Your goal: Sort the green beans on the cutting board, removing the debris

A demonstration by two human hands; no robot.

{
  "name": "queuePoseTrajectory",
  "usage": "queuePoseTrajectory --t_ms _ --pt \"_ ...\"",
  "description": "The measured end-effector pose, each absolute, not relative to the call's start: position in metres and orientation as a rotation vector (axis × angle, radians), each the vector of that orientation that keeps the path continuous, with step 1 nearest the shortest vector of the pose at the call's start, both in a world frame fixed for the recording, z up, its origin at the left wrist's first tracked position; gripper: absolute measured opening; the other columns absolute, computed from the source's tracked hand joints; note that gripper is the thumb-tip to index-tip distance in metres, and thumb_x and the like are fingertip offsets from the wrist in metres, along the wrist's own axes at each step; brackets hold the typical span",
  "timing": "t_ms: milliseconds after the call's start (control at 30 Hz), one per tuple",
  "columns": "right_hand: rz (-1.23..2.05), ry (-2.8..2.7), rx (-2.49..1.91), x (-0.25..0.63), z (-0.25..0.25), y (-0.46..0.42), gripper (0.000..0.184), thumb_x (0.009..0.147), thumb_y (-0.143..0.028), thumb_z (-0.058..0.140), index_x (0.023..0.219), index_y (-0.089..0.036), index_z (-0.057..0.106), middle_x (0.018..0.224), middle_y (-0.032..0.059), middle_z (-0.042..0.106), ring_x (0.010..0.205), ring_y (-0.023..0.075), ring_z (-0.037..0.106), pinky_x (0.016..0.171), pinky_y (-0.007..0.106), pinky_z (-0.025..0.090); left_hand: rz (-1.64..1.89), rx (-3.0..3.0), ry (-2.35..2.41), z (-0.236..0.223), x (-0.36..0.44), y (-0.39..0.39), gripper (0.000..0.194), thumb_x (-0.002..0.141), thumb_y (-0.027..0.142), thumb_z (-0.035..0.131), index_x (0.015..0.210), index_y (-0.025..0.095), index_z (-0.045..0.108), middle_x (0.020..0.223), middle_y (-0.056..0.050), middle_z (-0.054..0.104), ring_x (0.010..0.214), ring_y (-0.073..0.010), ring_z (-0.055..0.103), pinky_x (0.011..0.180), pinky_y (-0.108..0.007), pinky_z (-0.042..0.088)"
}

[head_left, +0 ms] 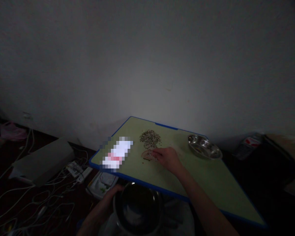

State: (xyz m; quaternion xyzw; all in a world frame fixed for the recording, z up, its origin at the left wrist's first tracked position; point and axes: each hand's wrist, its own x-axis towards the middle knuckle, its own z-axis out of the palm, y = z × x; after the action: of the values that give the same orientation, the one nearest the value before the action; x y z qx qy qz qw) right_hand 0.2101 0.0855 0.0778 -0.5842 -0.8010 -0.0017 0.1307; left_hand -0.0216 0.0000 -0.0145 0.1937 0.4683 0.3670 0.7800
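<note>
My right hand (pixel 166 157) rests palm down on a green table with a blue rim (pixel 211 178), fingers together over a small brownish heap of grains (pixel 147 154). Just beyond it lies a larger speckled pile of grains (pixel 150 138). My left hand (pixel 114 191) grips the rim of a dark metal bowl (pixel 137 208) held below the table's near edge. An empty steel bowl (pixel 204 146) stands at the table's far right. A blurred white and pink packet (pixel 116 154) lies at the table's left.
A pale wall rises behind the table. On the dark floor at left are a grey box (pixel 43 160), tangled white cables (pixel 39 203) and a power strip (pixel 76 169). A bottle (pixel 248 144) and dark bag (pixel 272 167) sit at right.
</note>
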Motion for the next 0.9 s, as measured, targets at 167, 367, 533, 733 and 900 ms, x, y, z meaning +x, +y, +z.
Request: queuePoseTrajectory --t_ms 167,367,533,733,900 --pt "0.031 -2.337 -1.603 0.207 0.078 0.079 0.027 0.085 -0.034 0.045 0.087 -0.026 0.071 0.075 0.002 0.071 0.063 0.0141 0.061 0.055 0.022 0.033 0.809 0.38 1.013 -0.015 -0.019 0.01 0.015 0.065 0.026 0.06 0.06 0.013 0.067 0.055 -0.005 0.07 0.059 -0.019 0.063 0.064 -0.028 0.046" --pt "0.215 -2.33 -1.546 0.206 0.072 0.081 0.024 0.082 -0.03 0.048 0.078 -0.024 0.071 0.064 -0.0009 0.068 0.056 0.0109 0.056 0.052 0.02 0.032 0.765 0.375 0.982 -0.003 -0.02 0.005 0.018 0.067 0.028 0.059 0.062 0.013 0.068 0.057 -0.006 0.071 0.06 -0.0198 0.064 0.066 -0.029 0.047" --pt "0.414 -2.321 -1.474 0.207 0.066 0.078 0.029 0.083 -0.03 0.045 0.071 -0.021 0.07 0.056 -0.002 0.063 0.052 0.0099 0.053 0.052 0.02 0.033 0.748 0.366 0.97 -0.005 -0.021 0.004 0.021 0.066 0.03 0.061 0.061 0.011 0.068 0.056 -0.005 0.07 0.06 -0.0191 0.064 0.065 -0.027 0.046" --pt "0.722 -2.239 -1.411 0.204 0.061 0.068 0.032 0.083 -0.032 0.045 0.064 -0.018 0.067 0.05 -0.0024 0.059 0.048 0.009 0.053 0.051 0.018 0.036 0.799 0.403 0.978 0.002 -0.02 0.0 0.016 0.065 0.029 0.062 0.059 0.015 0.067 0.053 -0.002 0.068 0.055 -0.0166 0.06 0.062 -0.026 0.044" --pt "0.95 -2.124 -1.388 0.198 0.06 0.056 0.032 0.081 -0.034 0.046 0.061 -0.017 0.064 0.049 -0.0017 0.057 0.047 0.0091 0.051 0.048 0.018 0.038 0.824 0.443 1.004 0.014 -0.021 -0.005 0.016 0.061 0.034 0.066 0.064 0.018 0.067 0.061 -0.003 0.068 0.07 -0.0221 0.061 0.073 -0.032 0.043"
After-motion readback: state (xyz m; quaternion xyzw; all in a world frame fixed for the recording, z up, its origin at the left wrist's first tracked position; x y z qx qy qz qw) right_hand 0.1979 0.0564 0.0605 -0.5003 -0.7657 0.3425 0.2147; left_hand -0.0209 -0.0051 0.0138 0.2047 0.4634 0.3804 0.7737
